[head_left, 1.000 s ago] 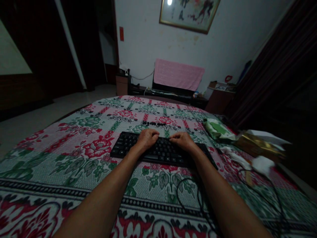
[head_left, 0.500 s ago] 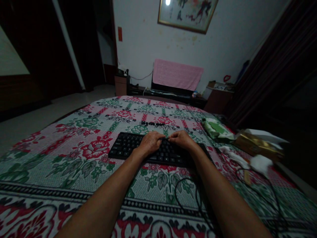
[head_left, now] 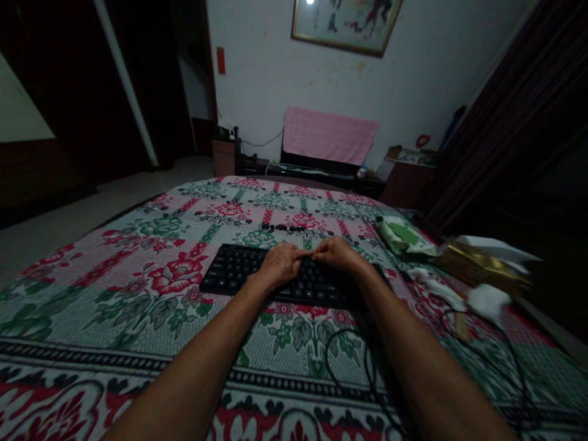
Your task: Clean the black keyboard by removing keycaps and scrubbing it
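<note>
1. The left hand (head_left: 281, 262) is over the upper middle of the keyboard (head_left: 236, 269), its thumb and fingers drawn close together and its index finger stretched toward the other hand.
2. The right hand (head_left: 337, 252) comes in from the opposite side with its fingers curled and narrowly pinched. The fingertips of the two hands meet or nearly meet; whether either grips something small cannot be told.
3. The black keyboard lies flat on the patterned cloth (head_left: 114, 331), partly hidden under both hands and the right forearm.
4. Just beyond it, a short row of small black pieces (head_left: 285, 228) lies on the cloth.
5. The cloth spreads over a broad surface, with red and green flowers on pale and pink bands, and a dark-edged border on the near side.
6. A black cable (head_left: 327, 355) loops over the near part, passing behind the right forearm.
7. Toward the right edge are a green and white packet (head_left: 404, 236), a gold box (head_left: 480, 264) and a white wad (head_left: 489, 301).
8. Past the far edge, a pink towel (head_left: 328, 135) hangs over a dark panel on a low black stand (head_left: 316, 174).
9. Behind rises a pale, stained wall (head_left: 257, 86) bearing a framed picture (head_left: 337, 27).
10. A dark curtain (head_left: 478, 135) hangs at right; bare floor (head_left: 138, 177) shows at left. The room is dim.
</note>
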`<state>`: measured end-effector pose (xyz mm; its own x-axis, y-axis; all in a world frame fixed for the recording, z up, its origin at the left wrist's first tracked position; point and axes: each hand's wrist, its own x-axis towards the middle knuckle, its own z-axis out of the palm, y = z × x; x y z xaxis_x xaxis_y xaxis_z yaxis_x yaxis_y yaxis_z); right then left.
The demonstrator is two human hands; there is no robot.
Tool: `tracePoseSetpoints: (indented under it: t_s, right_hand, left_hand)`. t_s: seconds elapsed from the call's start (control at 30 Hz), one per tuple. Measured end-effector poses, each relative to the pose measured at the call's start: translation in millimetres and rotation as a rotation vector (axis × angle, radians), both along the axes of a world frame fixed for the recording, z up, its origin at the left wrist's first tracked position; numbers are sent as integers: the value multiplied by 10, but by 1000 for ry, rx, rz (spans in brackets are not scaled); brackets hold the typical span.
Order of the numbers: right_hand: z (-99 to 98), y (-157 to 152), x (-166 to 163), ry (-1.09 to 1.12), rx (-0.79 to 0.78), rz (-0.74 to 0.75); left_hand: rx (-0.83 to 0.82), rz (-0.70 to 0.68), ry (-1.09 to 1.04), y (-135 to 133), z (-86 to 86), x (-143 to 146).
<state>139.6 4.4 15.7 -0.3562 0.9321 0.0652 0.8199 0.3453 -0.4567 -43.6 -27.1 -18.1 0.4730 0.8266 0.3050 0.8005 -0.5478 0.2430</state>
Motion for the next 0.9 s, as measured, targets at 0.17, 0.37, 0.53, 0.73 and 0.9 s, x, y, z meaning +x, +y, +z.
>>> tracePoseSetpoints:
  t_s: [0.17,0.37,0.53,0.73,0.9]
  right_hand:
    - [-51,20,18,43,-11,1]
    - [-140,76,67,104,2,16]
    - [-154,55,80,118,6,65]
    - [-153,5,43,75,33,-18]
    - [-74,-4,49,-3,36,38]
  left_hand:
    - [-15,-10,47,-40,14,3]
    - [-47,15,74,-50,28,21]
    - [-59,26,77,-65,44,44]
    - [-60,-2,18,-21,38,39]
    - [-42,62,-98,70,54,-77]
